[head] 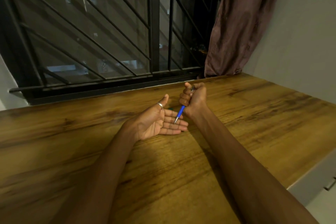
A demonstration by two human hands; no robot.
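Gripping one blue pen (180, 112), right hand (193, 96), left hand (157, 121) open-palmed, wooden table (254, 118).

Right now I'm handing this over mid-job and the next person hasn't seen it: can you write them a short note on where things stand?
Left hand: open, palm up, low over the wooden table, ring on the thumb.
Right hand: fist round the blue pen, metal tip aimed down at the left fingers; contact cannot be told.
Small green thing: on the table just behind the left hand.
Done: pen is in hand, over the left hand.
Left: probably passing or pressing the pen into the open palm.
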